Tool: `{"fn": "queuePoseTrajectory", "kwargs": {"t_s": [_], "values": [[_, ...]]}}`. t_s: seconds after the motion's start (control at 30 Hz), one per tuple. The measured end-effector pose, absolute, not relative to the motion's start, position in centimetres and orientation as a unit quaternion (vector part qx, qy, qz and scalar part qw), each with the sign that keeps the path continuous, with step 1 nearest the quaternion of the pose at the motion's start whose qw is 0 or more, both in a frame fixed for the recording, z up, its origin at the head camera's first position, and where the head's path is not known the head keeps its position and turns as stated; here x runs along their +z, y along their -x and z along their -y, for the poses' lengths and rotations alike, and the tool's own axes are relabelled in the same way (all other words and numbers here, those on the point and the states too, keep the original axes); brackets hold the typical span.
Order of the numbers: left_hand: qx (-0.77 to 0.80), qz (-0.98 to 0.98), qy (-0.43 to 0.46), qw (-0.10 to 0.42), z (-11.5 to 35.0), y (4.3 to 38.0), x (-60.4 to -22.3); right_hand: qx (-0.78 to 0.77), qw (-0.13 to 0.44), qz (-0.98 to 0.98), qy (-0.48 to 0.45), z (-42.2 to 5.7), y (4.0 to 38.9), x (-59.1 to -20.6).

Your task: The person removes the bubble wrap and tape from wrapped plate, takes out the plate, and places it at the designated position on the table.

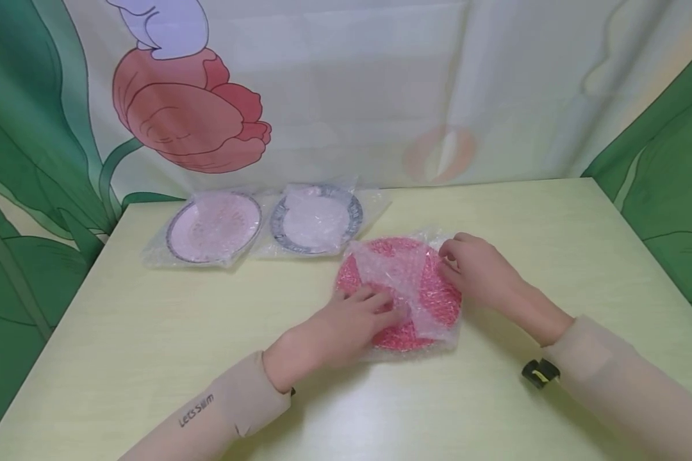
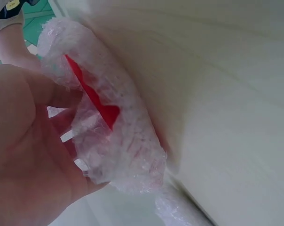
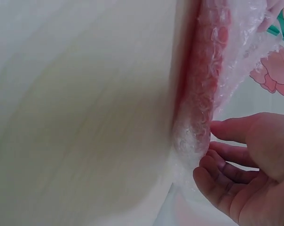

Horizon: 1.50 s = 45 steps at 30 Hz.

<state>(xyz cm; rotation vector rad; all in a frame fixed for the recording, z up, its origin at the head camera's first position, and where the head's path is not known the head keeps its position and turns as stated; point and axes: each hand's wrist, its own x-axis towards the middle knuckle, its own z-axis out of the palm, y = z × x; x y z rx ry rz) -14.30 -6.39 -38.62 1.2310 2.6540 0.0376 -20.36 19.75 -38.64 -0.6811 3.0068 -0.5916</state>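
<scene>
A round red plate (image 1: 400, 246) lies on the table, wrapped in clear bubble wrap (image 1: 400, 272) with a paler, thicker band across its top. My left hand (image 1: 348, 320) rests on the near left part of the wrapped plate, fingers spread over it. In the left wrist view, a strip of bare red (image 2: 90, 94) shows through a gap in the wrap, beside the thumb. My right hand (image 1: 481, 266) is at the plate's right edge, fingers curled. The right wrist view shows its thumb and fingertips (image 3: 217, 127) pinching the wrap at the rim.
Two more bubble-wrapped plates lie at the back left: a pinkish one with a dark rim (image 1: 213, 227) and a white one with a blue-grey patterned border (image 1: 317, 221). A printed curtain (image 1: 352, 96) hangs behind the pale table (image 1: 150, 358).
</scene>
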Motion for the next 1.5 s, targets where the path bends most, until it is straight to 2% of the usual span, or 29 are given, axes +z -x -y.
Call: {"fn": "queuePoseTrajectory", "kwargs": {"t_s": [0.57, 1.07, 1.5], "values": [[-0.005, -0.897, -0.427, 0.112, 6.0, 14.3, -38.6, -0.140, 0.015, -0.965, 0.222, -19.1, 21.5, -38.5], [-0.028, -0.897, -0.426, 0.115, 5.6, 14.4, -38.4, -0.063, -0.031, -0.963, 0.259, -18.7, 21.8, -38.8], [-0.030, -0.900, -0.418, 0.121, 5.6, 14.4, -38.5, -0.122, 0.024, -0.965, 0.232, -19.0, 22.2, -39.1]]}}
